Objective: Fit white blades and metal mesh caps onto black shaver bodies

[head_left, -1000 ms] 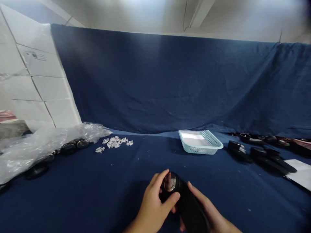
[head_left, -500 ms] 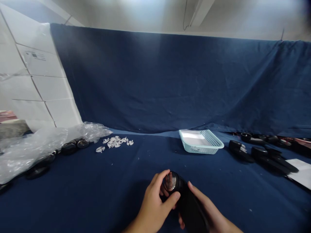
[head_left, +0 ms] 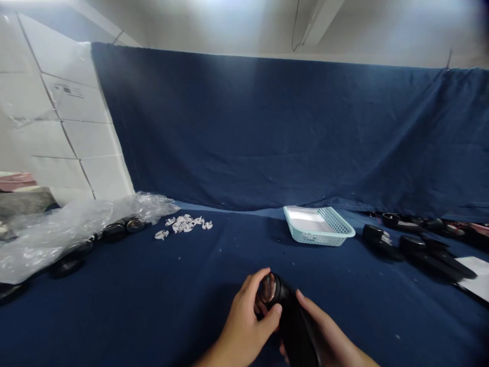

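Observation:
A black hand-held shaver-like device (head_left: pixel 294 321) with a round metal mesh head (head_left: pixel 267 288) is held low in the middle of the view, above the blue cloth. My left hand (head_left: pixel 244 326) is closed around the round head, thumb and fingers pinching its rim. My right hand (head_left: pixel 324 336) wraps the black body from below and the right. The device's lower end is cut off by the frame edge.
A light blue plastic basket (head_left: pixel 336 227) stands at the back right. Several black devices (head_left: pixel 416 247) lie at the far right beside white paper (head_left: pixel 477 272). Small white parts (head_left: pixel 185 224) lie in a heap back left, next to clear plastic wrap (head_left: pixel 57 234) over round black parts (head_left: pixel 122 228). White boxes (head_left: pixel 57 132) are stacked at left.
The mesh head has turned to face more leftward under my left fingers. The view has shifted slightly, moving the scene rightward. Both hands keep their hold.

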`<state>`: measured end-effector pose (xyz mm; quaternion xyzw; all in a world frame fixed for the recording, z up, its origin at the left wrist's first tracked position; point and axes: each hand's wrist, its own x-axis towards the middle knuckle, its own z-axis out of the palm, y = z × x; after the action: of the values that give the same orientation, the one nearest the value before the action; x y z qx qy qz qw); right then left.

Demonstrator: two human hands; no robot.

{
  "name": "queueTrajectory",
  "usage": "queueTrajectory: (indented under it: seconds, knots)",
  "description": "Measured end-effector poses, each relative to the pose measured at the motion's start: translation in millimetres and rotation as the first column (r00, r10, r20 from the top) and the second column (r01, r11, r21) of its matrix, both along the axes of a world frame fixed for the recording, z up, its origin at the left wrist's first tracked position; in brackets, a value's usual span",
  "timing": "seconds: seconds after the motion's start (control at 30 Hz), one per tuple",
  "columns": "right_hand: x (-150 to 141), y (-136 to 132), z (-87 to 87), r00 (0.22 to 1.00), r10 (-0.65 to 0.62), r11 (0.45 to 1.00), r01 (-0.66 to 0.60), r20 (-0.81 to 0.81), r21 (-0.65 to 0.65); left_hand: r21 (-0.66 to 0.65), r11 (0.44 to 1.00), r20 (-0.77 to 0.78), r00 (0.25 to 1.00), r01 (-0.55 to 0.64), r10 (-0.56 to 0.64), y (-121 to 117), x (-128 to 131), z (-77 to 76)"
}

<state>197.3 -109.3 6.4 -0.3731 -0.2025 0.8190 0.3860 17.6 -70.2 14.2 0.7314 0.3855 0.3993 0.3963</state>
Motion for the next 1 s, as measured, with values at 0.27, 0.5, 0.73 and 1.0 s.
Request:
queueTrajectory:
  seconds: [0.27, 0.5, 0.73, 1.0]
  knots:
    - [0.2, 3.4, -12.4, 0.999, -0.025, 0.999, 0.026, -0.026, 0.026, -0.057, 0.998, -0.007, 1.000, 0.005, -0.005, 0.9, -2.2, -1.8]
    - [1.8, 3.4, -14.8, 0.996, 0.008, 0.995, 0.001, -0.087, 0.098, -0.063, 0.998, 0.020, 1.000, -0.011, 0.012, 1.6, -2.1, -3.1]
    - [1.2, 4.2, -16.2, 0.999, -0.016, 0.996, 0.021, -0.051, 0.087, -0.083, 0.997, 0.026, 1.000, -0.002, 0.004, 2.6, -1.3, -5.1]
    - [-6.1, 0.1, -1.5, 0.997, -0.075, 0.986, 0.075, -0.004, 0.147, -0.077, 0.997, 0.002, 1.000, -0.010, 0.010, 0.7, -0.8, -2.6]
